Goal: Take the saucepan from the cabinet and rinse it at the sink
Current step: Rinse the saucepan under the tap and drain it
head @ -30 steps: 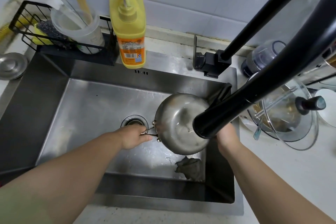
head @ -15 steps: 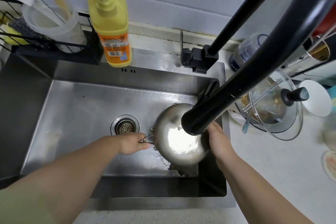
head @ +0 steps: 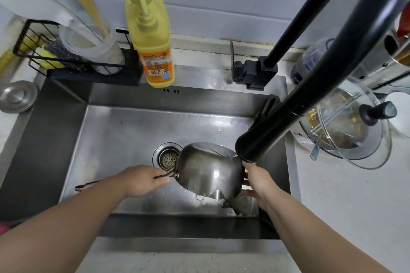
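Rinse step, pouring out. Left hand (head: 142, 180) fingers closed on handle; right hand (head: 258, 180) fingers cupping saucepan (head: 208, 173), tipped betw. them over sink (head: 124, 131). Next, likely: drain, turn upright.
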